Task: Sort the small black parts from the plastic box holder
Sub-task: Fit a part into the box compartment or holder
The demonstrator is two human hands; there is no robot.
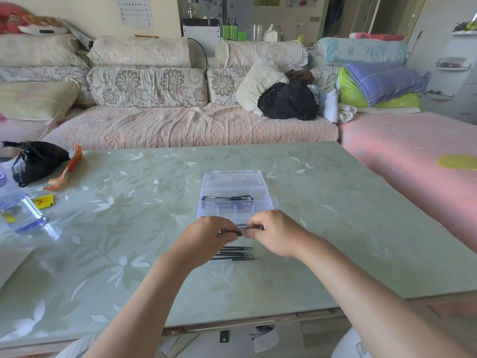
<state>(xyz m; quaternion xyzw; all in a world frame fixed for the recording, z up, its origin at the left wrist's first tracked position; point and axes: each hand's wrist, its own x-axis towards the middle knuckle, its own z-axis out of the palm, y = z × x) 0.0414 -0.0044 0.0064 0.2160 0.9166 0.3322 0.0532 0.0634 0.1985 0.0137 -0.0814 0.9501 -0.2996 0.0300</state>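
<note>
At the box (233, 182), left hand (206, 236) and right hand (273, 233) pinch a black part (240, 232), mostly hidden.

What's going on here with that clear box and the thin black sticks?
A person is sorting pen parts. The left hand and right hand pinch one small black piece between them, at the near edge of the clear plastic box. Black pens lie inside the box; a row of thin black refills sits on the table nearer the person.
</note>
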